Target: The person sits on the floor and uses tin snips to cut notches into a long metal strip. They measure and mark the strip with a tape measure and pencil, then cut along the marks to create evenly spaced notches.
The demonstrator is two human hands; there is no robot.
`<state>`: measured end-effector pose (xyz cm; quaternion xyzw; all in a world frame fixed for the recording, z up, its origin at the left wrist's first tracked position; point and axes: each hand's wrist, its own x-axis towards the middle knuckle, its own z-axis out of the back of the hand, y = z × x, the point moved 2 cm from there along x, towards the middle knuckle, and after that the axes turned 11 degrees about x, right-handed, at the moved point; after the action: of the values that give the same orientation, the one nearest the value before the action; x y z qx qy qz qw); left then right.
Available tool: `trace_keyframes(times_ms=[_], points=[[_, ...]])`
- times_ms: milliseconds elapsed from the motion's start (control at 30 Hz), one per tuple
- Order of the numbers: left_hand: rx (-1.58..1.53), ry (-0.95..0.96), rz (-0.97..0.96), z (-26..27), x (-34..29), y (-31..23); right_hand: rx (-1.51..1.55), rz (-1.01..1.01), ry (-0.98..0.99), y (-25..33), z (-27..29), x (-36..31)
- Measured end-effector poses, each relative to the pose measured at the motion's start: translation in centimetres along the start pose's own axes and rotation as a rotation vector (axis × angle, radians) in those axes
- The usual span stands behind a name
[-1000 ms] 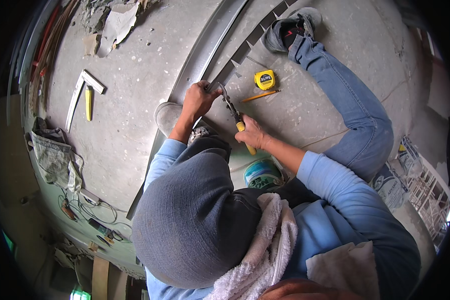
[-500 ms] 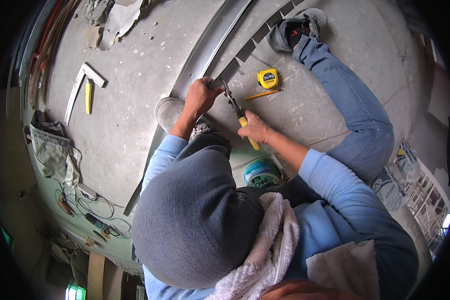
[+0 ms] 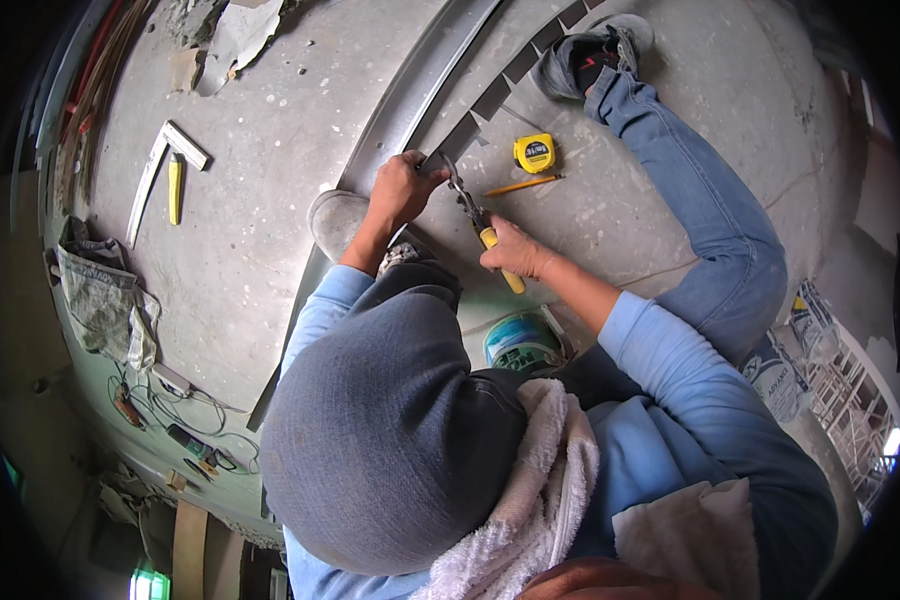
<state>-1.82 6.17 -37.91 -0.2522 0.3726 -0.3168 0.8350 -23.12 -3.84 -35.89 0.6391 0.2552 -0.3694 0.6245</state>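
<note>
My right hand (image 3: 513,250) is closed on the yellow-handled tin snips (image 3: 470,207). Their dark jaws reach up to the near end of a metal strip (image 3: 492,98) whose one side is cut into square tabs. Whether the blades touch the metal is too small to tell. Fingers pinched, my left hand (image 3: 402,190) holds that strip close to the jaws; my palm hides its end. Beside the strip runs a long grey metal channel (image 3: 407,100). To the right of the snips, a yellow tape measure (image 3: 534,153) and a pencil (image 3: 523,186) lie on the concrete floor.
A carpenter's square (image 3: 154,180) and a yellow-handled cutter (image 3: 175,190) lie at the left, above a crumpled sack (image 3: 100,290). A power tool (image 3: 192,443) with cords rests lower left. A paint bucket (image 3: 523,342) stands between my legs; broken board (image 3: 242,40) lies far left.
My right hand and the snip handles have shifted slightly to the right. My left hand stays on the strip.
</note>
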Motion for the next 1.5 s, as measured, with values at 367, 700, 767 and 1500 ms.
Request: trace_keyframes(times_ms=[367, 700, 767, 1500], points=[[0.067, 0.066, 0.029, 0.3, 0.2, -0.1, -0.011, 0.009, 0.006, 0.2, 0.0, 0.1], [0.048, 0.059, 0.022, 0.3, 0.2, 0.3, -0.075, 0.022, -0.039, 0.0, -0.2, 0.4], [0.001, 0.021, -0.006, 0.1, 0.3, 0.4, -0.087, 0.030, -0.076, 0.0, -0.4, 0.3], [0.037, 0.145, 0.055, 0.2, 0.7, 0.8, -0.082, 0.015, -0.110, -1.6, -1.7, 0.4]])
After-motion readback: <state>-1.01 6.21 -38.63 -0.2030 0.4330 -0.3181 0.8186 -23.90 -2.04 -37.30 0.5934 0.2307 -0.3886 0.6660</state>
